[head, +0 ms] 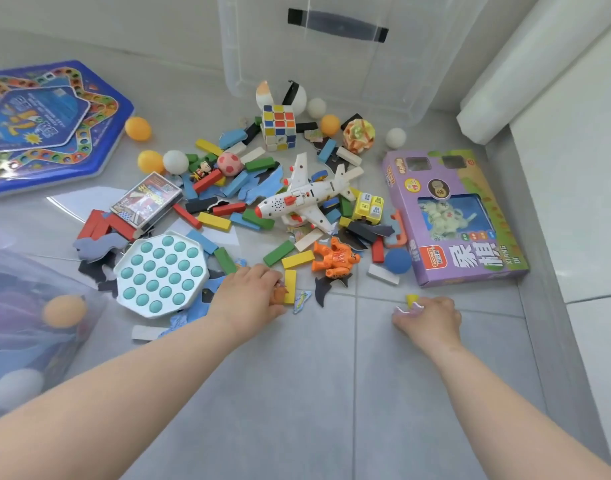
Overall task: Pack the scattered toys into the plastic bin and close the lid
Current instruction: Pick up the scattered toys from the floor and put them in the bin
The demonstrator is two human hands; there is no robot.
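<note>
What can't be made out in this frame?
Head view:
The small orange toy under the left hand: fingers cover most of it.
The yellow piece pinched by the right hand: too small to identify.
Plastic bin, lower left: cut by the frame edge, contents blurred through its wall.
Clear handled container at top: cut off; lid or bin unclear.

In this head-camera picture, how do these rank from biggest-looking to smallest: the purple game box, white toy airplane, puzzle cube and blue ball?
1. purple game box
2. white toy airplane
3. puzzle cube
4. blue ball
The cube lies farther from the camera than the ball, so the last two are unsure.
</note>
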